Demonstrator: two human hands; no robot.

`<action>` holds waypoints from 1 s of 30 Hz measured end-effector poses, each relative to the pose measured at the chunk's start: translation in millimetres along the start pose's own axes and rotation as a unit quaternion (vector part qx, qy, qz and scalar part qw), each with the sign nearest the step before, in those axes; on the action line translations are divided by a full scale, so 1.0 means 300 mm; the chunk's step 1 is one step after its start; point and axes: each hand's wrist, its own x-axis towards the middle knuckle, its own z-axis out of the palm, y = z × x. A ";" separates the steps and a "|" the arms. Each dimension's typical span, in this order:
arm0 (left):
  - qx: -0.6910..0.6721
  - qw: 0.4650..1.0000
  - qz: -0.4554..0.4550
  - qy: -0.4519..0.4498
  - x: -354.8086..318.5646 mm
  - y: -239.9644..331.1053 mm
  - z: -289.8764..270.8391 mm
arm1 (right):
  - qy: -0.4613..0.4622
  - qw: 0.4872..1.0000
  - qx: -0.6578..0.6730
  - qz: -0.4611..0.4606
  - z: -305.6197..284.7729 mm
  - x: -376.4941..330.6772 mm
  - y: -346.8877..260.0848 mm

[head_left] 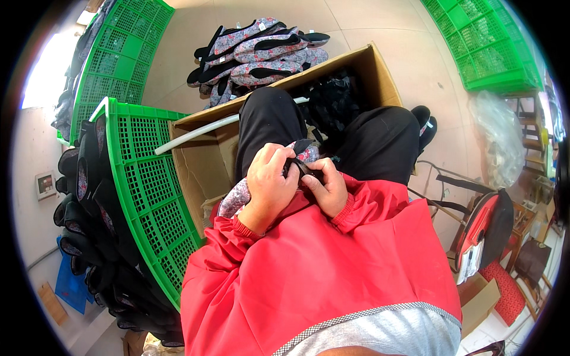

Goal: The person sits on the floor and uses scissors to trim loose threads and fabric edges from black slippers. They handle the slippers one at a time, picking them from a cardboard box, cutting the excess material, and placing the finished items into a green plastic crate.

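Note:
Over my lap, both hands are closed on a floral cloth slipper (307, 153) with black edging. My left hand (272, 183) pinches the dark edge with its thumb and fingers. Close beside it, my right hand (328, 188) presses the same dark edge between thumb and forefinger. Much of the slipper is hidden behind my hands and red sleeves. More floral cloth (235, 199) shows beneath my left wrist; I cannot tell whether it belongs to the same piece.
A cardboard box (199, 160) holding black pieces (335, 98) stands around my knees, a pale tube (199, 132) across it. Beyond lies a pile of floral slippers (261, 53). Green crates (155, 190) and dark slippers (89, 219) stand left; a red-and-black chair (487, 228) is right.

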 end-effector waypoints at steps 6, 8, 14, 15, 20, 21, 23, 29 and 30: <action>0.005 1.000 -0.004 0.002 0.001 0.003 0.003 | 0.001 0.999 0.030 0.020 0.002 -0.001 0.019; 0.009 1.000 -0.005 0.000 -0.002 0.006 -0.001 | -0.001 0.996 0.080 0.032 0.007 0.001 0.020; 0.034 0.997 -0.050 -0.052 0.002 0.057 -0.033 | 0.050 0.961 0.255 0.098 -0.028 0.050 -0.007; 0.049 0.995 -0.042 -0.078 0.005 0.069 -0.051 | 0.051 0.965 0.245 0.083 -0.031 0.059 -0.020; 0.059 0.971 0.016 -0.230 0.045 0.117 -0.197 | -0.008 0.996 0.058 0.063 -0.081 0.094 -0.022; 0.057 0.964 0.034 -0.257 0.057 0.122 -0.226 | -0.021 0.998 0.031 0.058 -0.082 0.100 -0.024; 0.054 0.945 0.046 -0.320 0.095 0.116 -0.265 | -0.001 0.995 0.071 0.075 -0.079 0.107 -0.018; -0.086 0.887 -0.036 -0.452 0.277 -0.027 -0.187 | 0.050 0.998 0.000 0.042 -0.085 0.129 0.041; -0.130 0.869 -0.057 -0.474 0.285 -0.051 -0.157 | 0.069 0.997 0.002 0.038 -0.084 0.132 0.030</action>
